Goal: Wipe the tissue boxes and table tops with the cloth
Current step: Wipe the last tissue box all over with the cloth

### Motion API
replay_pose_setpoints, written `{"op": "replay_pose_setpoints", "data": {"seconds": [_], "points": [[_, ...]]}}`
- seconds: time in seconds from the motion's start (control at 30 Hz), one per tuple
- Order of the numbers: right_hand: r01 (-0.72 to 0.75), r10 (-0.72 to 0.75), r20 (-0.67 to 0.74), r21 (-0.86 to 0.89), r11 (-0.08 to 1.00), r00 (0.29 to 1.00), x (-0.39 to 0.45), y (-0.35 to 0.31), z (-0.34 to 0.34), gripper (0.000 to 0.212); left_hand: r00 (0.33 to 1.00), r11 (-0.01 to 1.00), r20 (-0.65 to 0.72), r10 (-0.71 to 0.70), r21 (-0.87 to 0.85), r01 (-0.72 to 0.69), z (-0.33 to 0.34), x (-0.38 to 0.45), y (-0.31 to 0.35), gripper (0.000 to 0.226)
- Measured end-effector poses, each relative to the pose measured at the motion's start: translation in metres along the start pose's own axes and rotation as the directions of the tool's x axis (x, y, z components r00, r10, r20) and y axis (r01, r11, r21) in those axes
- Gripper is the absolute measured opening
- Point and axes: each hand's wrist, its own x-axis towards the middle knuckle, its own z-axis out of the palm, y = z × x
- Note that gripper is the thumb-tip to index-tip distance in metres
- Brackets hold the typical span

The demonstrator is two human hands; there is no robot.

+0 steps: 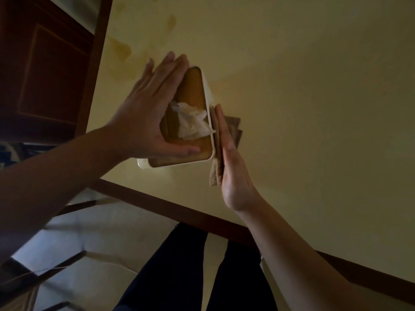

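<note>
Two hands are engaged on one tissue box point(203, 122), which stands on the cream table top point(314, 86); the left hand point(143, 117) is laid flat with straight fingers along the box's left long side, the thumb resting across the near end of the lid, so the box is steadied, not clasped; the right hand point(229, 151) is held flat, fingers extended, and the folded cloth point(216, 140) is pressed by it against the right long side. The box's long axis runs away from the person, parallel to both palms; any further stroke is judged to lie along that axis. One white tissue point(193, 122) is seen protruding from the lid opening; further contents cannot be told.
</note>
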Motion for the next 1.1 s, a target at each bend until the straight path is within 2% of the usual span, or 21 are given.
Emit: {"op": "replay_pose_setpoints", "data": {"seconds": [0.07, 0.2, 0.33, 0.43, 0.7, 0.77, 0.83, 0.9, 0.97, 1.1], "points": [[-0.010, 0.010, -0.010, 0.005, 1.000, 1.000, -0.003, 0.000, 0.002, 0.065, 1.000, 1.000, -0.004, 0.004, 0.013, -0.004, -0.001, 0.000, 0.005, 0.137], [-0.058, 0.058, -0.021, 0.023, 0.998, 0.998, -0.009, 0.000, 0.004, 0.072, 0.992, 0.992, -0.066, -0.111, -0.071, 0.107, 0.007, -0.008, 0.020, 0.119], [-0.064, 0.064, -0.033, 0.019, 0.998, 0.997, -0.021, -0.001, 0.007, 0.081, 0.978, 0.981, -0.143, -0.152, -0.145, 0.131, 0.015, -0.012, 0.023, 0.092], [-0.080, 0.080, -0.034, 0.001, 0.997, 0.996, -0.030, 0.000, 0.013, 0.082, 0.965, 0.977, -0.202, -0.169, -0.160, 0.138, 0.019, -0.013, 0.024, 0.082], [-0.078, 0.080, -0.068, 0.026, 0.997, 0.994, -0.004, 0.010, 0.017, 0.074, 0.959, 0.986, -0.244, -0.144, -0.120, 0.117, 0.021, -0.010, 0.024, 0.080], [-0.132, 0.136, -0.039, 0.085, 0.988, 0.990, 0.021, 0.016, 0.011, 0.079, 0.959, 0.986, -0.245, -0.140, -0.121, 0.113, 0.021, -0.010, 0.023, 0.079], [-0.181, 0.183, -0.025, 0.074, 0.981, 0.983, 0.055, 0.015, 0.003, 0.093, 0.959, 0.987, -0.248, -0.138, -0.119, 0.111, 0.021, -0.009, 0.022, 0.078], [-0.160, 0.162, -0.016, 0.090, 0.983, 0.987, 0.086, 0.006, -0.001, 0.105, 0.959, 0.986, -0.248, -0.138, -0.122, 0.110, 0.021, -0.009, 0.022, 0.078], [-0.143, 0.144, 0.002, 0.167, 0.976, 0.990, 0.104, 0.003, -0.004, 0.106, 0.958, 0.985, -0.247, -0.145, -0.130, 0.116, 0.021, -0.009, 0.023, 0.078], [-0.107, 0.107, 0.011, 0.139, 0.984, 0.994, 0.088, 0.003, 0.003, 0.103, 0.955, 0.985, -0.257, -0.147, -0.123, 0.119, 0.021, -0.010, 0.024, 0.079]]}}
